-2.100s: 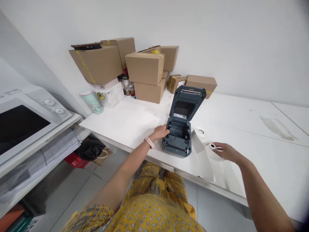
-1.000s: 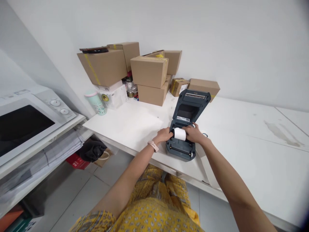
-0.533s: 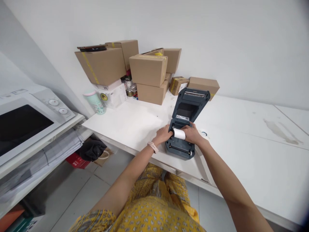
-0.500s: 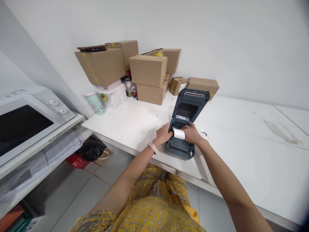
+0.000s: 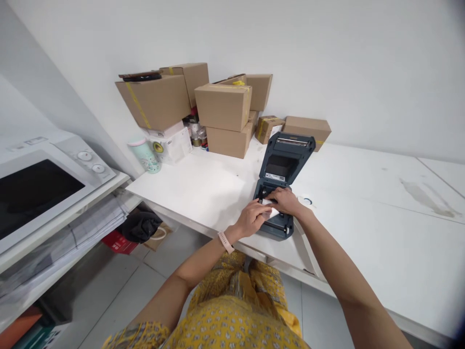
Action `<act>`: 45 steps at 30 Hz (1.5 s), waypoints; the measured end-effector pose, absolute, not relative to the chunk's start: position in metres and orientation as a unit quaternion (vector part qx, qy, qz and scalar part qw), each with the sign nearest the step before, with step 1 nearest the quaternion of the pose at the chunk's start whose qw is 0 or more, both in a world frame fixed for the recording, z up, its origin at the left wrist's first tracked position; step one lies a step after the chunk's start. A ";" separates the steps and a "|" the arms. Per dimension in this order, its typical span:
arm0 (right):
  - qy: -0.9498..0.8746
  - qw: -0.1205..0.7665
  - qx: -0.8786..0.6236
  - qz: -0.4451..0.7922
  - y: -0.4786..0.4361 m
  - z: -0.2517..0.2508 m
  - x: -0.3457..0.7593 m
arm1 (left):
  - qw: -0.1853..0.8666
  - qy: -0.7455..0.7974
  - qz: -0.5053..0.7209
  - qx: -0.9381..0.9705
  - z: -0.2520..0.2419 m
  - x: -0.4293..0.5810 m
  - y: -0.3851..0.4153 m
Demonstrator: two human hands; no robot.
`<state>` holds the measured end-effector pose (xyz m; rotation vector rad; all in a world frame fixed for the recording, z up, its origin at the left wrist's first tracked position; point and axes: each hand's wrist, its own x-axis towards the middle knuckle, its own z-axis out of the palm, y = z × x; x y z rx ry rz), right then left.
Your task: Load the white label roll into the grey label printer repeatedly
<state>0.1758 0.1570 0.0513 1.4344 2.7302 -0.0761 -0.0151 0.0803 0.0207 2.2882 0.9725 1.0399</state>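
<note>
A dark grey label printer [image 5: 284,165] stands on the white table [image 5: 363,194] with its lid tilted open. A white paper roll [image 5: 271,209] lies in its bay, mostly covered by my hands. My left hand [image 5: 253,218] is curled over the front of the roll, fingers pinching at the paper. My right hand [image 5: 286,201] rests on the roll from the right, fingers closed on it. A strip of white paper [image 5: 305,247] hangs from the table edge under my right forearm.
Several cardboard boxes [image 5: 221,109] are stacked against the wall behind the printer, with a mint cup [image 5: 143,154] and a white carton [image 5: 170,143] to their left. A white microwave [image 5: 39,179] sits on a shelf at left. A small roll core [image 5: 307,200] lies right of the printer.
The right hand brought the paper roll from the table into the printer bay. In the last half second the left hand moved from the printer's left side onto the front of the roll.
</note>
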 end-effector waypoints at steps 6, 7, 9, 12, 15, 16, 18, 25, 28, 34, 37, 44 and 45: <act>0.889 0.009 0.456 -0.033 0.160 0.047 0.178 | 0.187 0.304 0.361 0.862 0.020 -0.020 0.057; 0.891 0.006 0.452 -0.036 0.161 0.046 0.179 | 0.167 0.312 0.362 0.862 0.018 -0.019 0.055; 0.893 -0.004 0.448 -0.042 0.162 0.045 0.180 | 0.123 0.322 0.367 0.864 0.012 -0.015 0.053; 0.894 -0.025 0.445 -0.051 0.163 0.041 0.183 | 0.067 0.309 0.359 0.878 0.004 -0.007 0.053; 0.893 -0.052 0.443 -0.059 0.165 0.036 0.186 | 0.036 0.302 0.355 0.884 0.001 -0.001 0.052; 0.892 -0.063 0.443 -0.061 0.166 0.034 0.187 | 0.030 0.302 0.360 0.882 0.001 0.001 0.052; 0.889 -0.088 0.445 -0.064 0.166 0.031 0.188 | 0.026 0.299 0.373 0.878 0.001 0.003 0.050; 0.878 -0.177 0.438 -0.079 0.165 0.022 0.192 | 0.034 0.311 0.399 0.862 0.000 0.006 0.047; 0.877 -0.204 0.426 -0.088 0.163 0.021 0.193 | 0.037 0.308 0.405 0.860 -0.001 0.006 0.047; 0.890 -0.204 0.401 -0.067 0.164 0.019 0.194 | 0.046 0.310 0.405 0.859 0.001 0.006 0.046; 0.890 -0.202 0.401 -0.076 0.168 0.017 0.194 | 0.058 0.313 0.410 0.855 0.002 0.004 0.045; 0.881 -0.211 0.411 -0.107 0.170 0.020 0.194 | 0.072 0.323 0.403 0.854 0.002 0.002 0.044; 0.879 -0.210 0.414 -0.106 0.169 0.021 0.193 | 0.071 0.321 0.405 0.853 0.003 0.002 0.044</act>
